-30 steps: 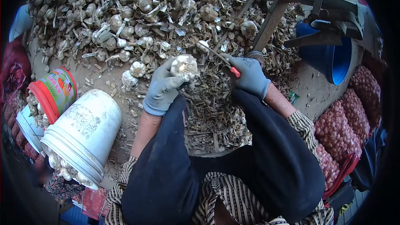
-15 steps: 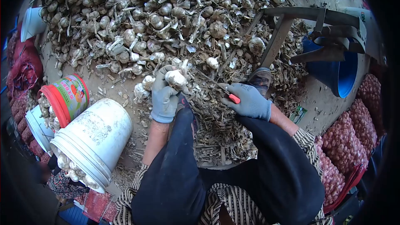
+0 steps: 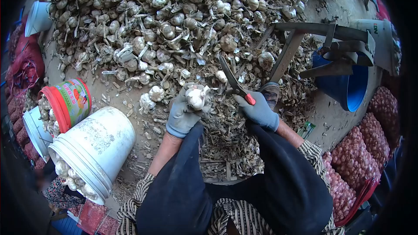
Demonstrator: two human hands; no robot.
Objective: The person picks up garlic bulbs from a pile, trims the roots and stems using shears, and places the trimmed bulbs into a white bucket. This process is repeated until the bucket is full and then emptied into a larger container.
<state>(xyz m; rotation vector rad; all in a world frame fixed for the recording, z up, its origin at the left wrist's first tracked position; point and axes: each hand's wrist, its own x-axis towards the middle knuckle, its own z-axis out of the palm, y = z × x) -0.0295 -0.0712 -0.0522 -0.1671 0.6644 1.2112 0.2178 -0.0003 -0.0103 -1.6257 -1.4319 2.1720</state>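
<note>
My left hand (image 3: 180, 115), in a grey glove, is closed around a garlic bulb (image 3: 195, 99) with its pale side turned up. My right hand (image 3: 260, 111), also gloved, grips a red-handled cutting tool with a dark curved blade (image 3: 230, 73); most of the handle is hidden in the palm. The blade points up and away, to the right of the bulb and apart from it. Two loose garlic bulbs (image 3: 150, 98) lie on the ground beyond my left hand. Dry stalk trimmings (image 3: 228, 137) cover the ground below and between my hands.
A large heap of untrimmed garlic (image 3: 174, 21) spreads ahead. At left lie a tipped white bucket (image 3: 102, 135) and a red-green bucket (image 3: 74, 100), both holding bulbs. A metal frame (image 3: 287, 54) and blue bucket (image 3: 348, 87) stand right, near filled mesh sacks (image 3: 355, 159).
My left hand has moved slightly right and down with the bulb, whose pale side now faces up. My right hand has turned the tool, so the blade shows broadside and points more upward.
</note>
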